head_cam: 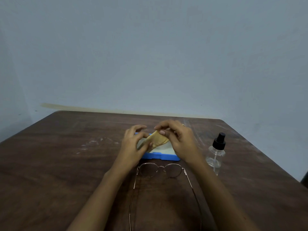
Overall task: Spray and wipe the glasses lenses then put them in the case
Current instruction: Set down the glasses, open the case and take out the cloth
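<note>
Both hands, left hand (133, 144) and right hand (180, 140), pinch the cloth (157, 139) over the case (160, 156); unfold it flat before wiping the glasses (160, 170).

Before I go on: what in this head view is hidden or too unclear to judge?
- Blue case: its inside and far edge are hidden by both hands and the yellow cloth.
- Glasses: temple ends cut off by the bottom edge; lens cleanliness too dim to tell.
- Spray bottle: liquid level unclear through the clear plastic.
- Left hand and right hand: grip on the cloth partly hidden by fingers.
</note>
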Tool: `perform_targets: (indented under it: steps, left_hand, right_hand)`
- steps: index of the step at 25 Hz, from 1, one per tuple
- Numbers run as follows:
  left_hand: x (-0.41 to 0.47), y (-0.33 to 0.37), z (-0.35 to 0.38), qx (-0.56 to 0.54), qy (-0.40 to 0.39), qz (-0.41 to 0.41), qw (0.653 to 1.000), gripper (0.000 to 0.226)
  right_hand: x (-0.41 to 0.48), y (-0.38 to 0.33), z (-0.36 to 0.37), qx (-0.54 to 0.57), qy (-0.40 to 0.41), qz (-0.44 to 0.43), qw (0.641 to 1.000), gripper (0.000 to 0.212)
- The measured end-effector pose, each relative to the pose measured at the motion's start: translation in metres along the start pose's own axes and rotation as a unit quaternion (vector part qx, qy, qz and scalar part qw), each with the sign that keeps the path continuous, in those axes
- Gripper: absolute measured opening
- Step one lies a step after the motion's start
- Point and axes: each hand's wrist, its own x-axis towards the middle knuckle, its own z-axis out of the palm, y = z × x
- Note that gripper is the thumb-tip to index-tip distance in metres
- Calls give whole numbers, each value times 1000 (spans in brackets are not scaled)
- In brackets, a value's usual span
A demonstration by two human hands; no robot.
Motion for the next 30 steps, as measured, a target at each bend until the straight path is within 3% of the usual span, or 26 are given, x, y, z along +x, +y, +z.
perform_targets:
  steps: [4, 8, 12, 18, 22, 26, 30]
  left_hand:
    - [-2, 4, -5, -43, 44, -57, 996, 8]
    - [-1, 16, -12, -86, 115, -144, 979, 14]
    - [4, 24, -12, -219, 151, -224, 938, 13]
    - [4, 31, -22, -385, 105, -302, 866, 8]
    - [1, 36, -22, -416, 91, -301, 853, 11]
    - [1, 33, -20, -444, 76, -300, 841, 10]
    - [2, 35, -17, -504, 58, -294, 810, 12]
  right_hand:
    - [0, -3, -6, -2, 6, -1, 1000, 19]
    - [-1, -4, -6, -5, 0, 9, 1000, 22]
    - [-2, 0, 1, -82, -53, -36, 995, 21]
    - [-6, 1, 8, -147, -125, -55, 980, 22]
    - [-9, -2, 8, -144, -151, -25, 978, 29]
    - [-11, -3, 13, -124, -131, 17, 983, 50]
    - [-12, -4, 20, -122, -173, 61, 976, 45]
